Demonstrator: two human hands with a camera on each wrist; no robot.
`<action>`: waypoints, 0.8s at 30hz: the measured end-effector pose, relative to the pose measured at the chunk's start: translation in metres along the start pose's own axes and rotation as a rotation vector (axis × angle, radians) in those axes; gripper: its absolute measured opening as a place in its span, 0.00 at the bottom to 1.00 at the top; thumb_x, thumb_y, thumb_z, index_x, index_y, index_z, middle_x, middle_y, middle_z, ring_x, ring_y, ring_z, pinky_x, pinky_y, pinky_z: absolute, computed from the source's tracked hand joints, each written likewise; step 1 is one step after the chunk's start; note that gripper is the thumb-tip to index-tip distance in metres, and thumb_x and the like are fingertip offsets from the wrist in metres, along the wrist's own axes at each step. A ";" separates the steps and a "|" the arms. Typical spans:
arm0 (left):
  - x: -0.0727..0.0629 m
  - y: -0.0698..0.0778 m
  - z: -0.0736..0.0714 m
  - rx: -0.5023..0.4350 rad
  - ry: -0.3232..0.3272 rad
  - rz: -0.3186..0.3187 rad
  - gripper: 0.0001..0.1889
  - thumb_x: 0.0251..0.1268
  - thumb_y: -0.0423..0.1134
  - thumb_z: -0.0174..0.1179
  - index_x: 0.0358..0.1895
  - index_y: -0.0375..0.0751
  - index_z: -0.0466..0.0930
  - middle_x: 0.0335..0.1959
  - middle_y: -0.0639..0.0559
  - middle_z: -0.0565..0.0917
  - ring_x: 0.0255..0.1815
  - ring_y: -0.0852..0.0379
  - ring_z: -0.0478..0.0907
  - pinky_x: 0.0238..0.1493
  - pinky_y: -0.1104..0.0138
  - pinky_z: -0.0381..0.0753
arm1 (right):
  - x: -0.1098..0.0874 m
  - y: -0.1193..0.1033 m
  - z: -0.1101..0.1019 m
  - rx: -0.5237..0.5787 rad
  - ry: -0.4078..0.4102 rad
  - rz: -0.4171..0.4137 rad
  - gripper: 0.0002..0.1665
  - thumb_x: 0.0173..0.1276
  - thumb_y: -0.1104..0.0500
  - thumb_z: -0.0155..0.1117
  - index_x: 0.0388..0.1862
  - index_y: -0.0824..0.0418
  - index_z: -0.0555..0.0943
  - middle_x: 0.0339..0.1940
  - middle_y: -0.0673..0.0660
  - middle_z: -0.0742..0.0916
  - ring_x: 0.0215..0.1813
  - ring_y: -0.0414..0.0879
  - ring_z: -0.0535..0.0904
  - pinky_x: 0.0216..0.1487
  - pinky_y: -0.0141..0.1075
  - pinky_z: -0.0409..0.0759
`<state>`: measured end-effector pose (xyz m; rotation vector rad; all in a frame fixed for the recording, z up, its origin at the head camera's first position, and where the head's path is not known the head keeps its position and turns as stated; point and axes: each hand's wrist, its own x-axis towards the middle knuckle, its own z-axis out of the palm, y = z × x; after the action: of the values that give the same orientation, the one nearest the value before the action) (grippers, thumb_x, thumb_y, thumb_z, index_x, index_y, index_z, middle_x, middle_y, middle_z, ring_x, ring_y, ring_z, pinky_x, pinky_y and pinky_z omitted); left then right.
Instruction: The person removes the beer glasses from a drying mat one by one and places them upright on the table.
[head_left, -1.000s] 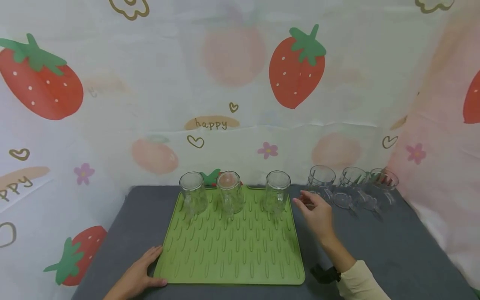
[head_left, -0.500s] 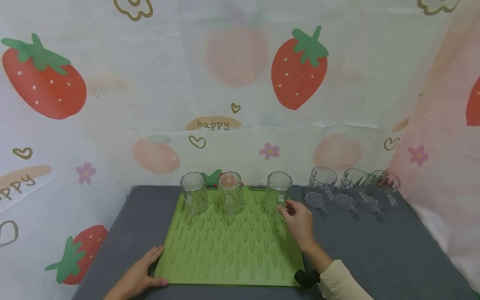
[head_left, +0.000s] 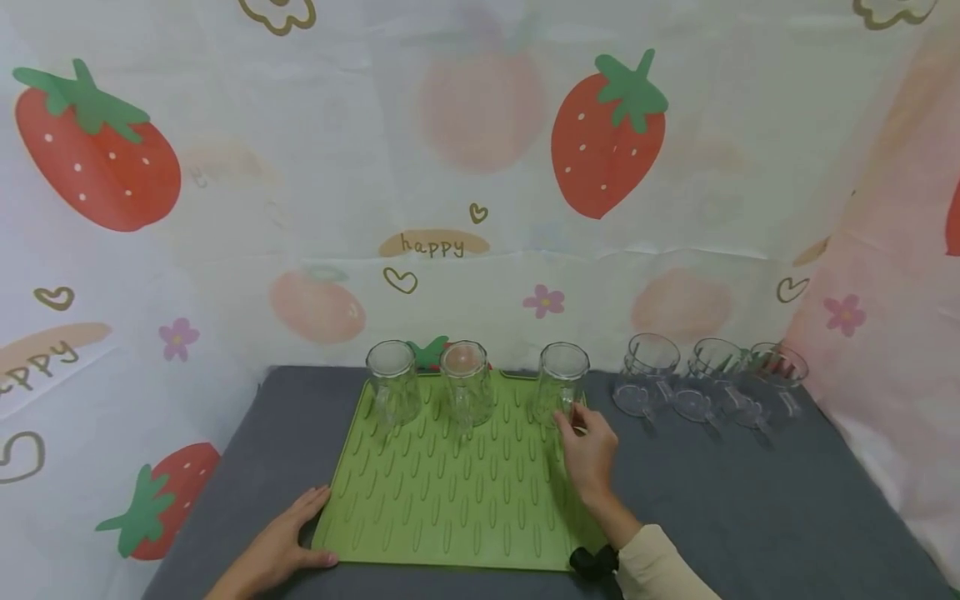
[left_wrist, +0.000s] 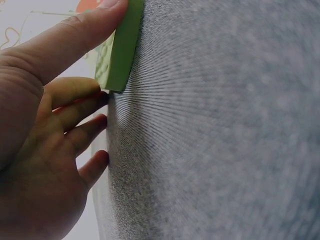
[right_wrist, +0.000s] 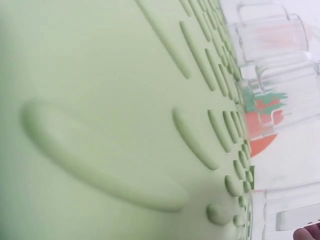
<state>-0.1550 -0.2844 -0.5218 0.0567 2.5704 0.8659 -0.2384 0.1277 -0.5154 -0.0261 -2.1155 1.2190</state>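
Observation:
A green ribbed mat [head_left: 442, 508] lies on the dark grey table cloth. My left hand [head_left: 279, 543] rests at its front left corner, thumb at the front edge and fingers spread along the left side. In the left wrist view the thumb [left_wrist: 75, 40] lies straight against the mat's corner [left_wrist: 120, 60]. Along the mat's back edge stand three clear glass mugs, handles toward me. My right hand [head_left: 591, 454] pinches the handle of the rightmost glass mug [head_left: 564, 367]. In the right wrist view only a fingertip [right_wrist: 306, 234] shows beside that mug's handle [right_wrist: 295, 218].
The other two mat mugs are the left one [head_left: 392, 379] and the middle one [head_left: 467, 379]. Three clear glass cups with handles, the nearest a glass cup [head_left: 651, 367], stand at the back right. A strawberry-print cloth [head_left: 465, 192] hangs behind the table.
My right hand has moved left from beside the mat to the rightmost mug's handle and now holds it. My left hand stays at the mat's corner.

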 end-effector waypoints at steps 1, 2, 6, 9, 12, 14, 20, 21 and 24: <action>0.000 0.000 0.000 -0.001 0.001 0.001 0.56 0.43 0.56 0.76 0.74 0.30 0.57 0.74 0.25 0.54 0.74 0.25 0.50 0.64 0.33 0.61 | -0.001 0.000 0.000 0.006 0.013 -0.007 0.12 0.60 0.65 0.72 0.41 0.72 0.85 0.30 0.64 0.86 0.35 0.54 0.85 0.36 0.43 0.86; 0.000 0.000 0.000 0.000 0.002 0.003 0.56 0.43 0.56 0.75 0.74 0.30 0.57 0.74 0.25 0.54 0.74 0.25 0.50 0.64 0.33 0.61 | -0.002 0.000 0.000 0.008 0.025 -0.013 0.12 0.60 0.65 0.72 0.41 0.72 0.86 0.30 0.64 0.86 0.34 0.54 0.85 0.35 0.42 0.86; -0.001 0.001 0.001 -0.001 0.008 0.013 0.57 0.43 0.55 0.75 0.73 0.29 0.57 0.74 0.25 0.54 0.74 0.25 0.50 0.65 0.34 0.61 | -0.004 0.000 -0.001 -0.004 0.048 -0.037 0.11 0.60 0.65 0.71 0.40 0.72 0.86 0.29 0.63 0.86 0.32 0.52 0.85 0.33 0.41 0.86; -0.002 0.002 0.001 0.000 0.013 0.027 0.56 0.43 0.55 0.75 0.73 0.28 0.57 0.74 0.24 0.54 0.74 0.25 0.50 0.65 0.34 0.61 | -0.005 0.000 -0.001 -0.012 0.058 -0.045 0.11 0.60 0.65 0.72 0.39 0.71 0.86 0.28 0.62 0.86 0.31 0.52 0.85 0.32 0.42 0.86; -0.003 0.001 0.001 -0.010 0.010 0.035 0.56 0.44 0.54 0.75 0.73 0.27 0.57 0.74 0.24 0.54 0.74 0.24 0.50 0.64 0.33 0.61 | -0.006 0.000 0.000 -0.012 0.070 -0.063 0.10 0.60 0.66 0.71 0.39 0.71 0.86 0.28 0.63 0.86 0.31 0.52 0.85 0.32 0.42 0.86; -0.005 0.000 0.001 -0.024 0.006 0.033 0.56 0.45 0.54 0.75 0.73 0.28 0.56 0.74 0.24 0.53 0.74 0.24 0.49 0.63 0.33 0.62 | -0.006 0.001 0.001 -0.016 0.074 -0.076 0.10 0.60 0.66 0.71 0.38 0.72 0.86 0.28 0.63 0.86 0.30 0.52 0.85 0.32 0.42 0.86; -0.005 -0.001 0.001 -0.041 0.010 0.035 0.56 0.45 0.53 0.75 0.74 0.28 0.56 0.74 0.23 0.53 0.74 0.24 0.48 0.63 0.33 0.62 | -0.007 0.002 0.003 -0.021 0.072 -0.103 0.09 0.61 0.68 0.70 0.39 0.73 0.86 0.29 0.64 0.86 0.30 0.54 0.84 0.32 0.42 0.86; -0.004 -0.001 0.001 -0.040 0.010 0.035 0.56 0.45 0.54 0.75 0.73 0.28 0.56 0.74 0.23 0.53 0.74 0.23 0.48 0.63 0.33 0.61 | -0.006 0.002 0.003 -0.021 0.073 -0.106 0.09 0.61 0.69 0.70 0.39 0.74 0.86 0.29 0.64 0.86 0.30 0.54 0.84 0.32 0.43 0.86; -0.002 0.000 0.001 -0.036 0.012 0.044 0.56 0.45 0.54 0.75 0.73 0.27 0.56 0.74 0.23 0.53 0.74 0.23 0.48 0.63 0.32 0.61 | -0.003 0.002 0.002 -0.026 0.084 -0.120 0.09 0.60 0.70 0.69 0.39 0.75 0.85 0.28 0.65 0.85 0.30 0.54 0.84 0.31 0.44 0.86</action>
<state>-0.1529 -0.2842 -0.5214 0.0987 2.5727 0.9312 -0.2378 0.1265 -0.5195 0.0372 -2.0300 1.1008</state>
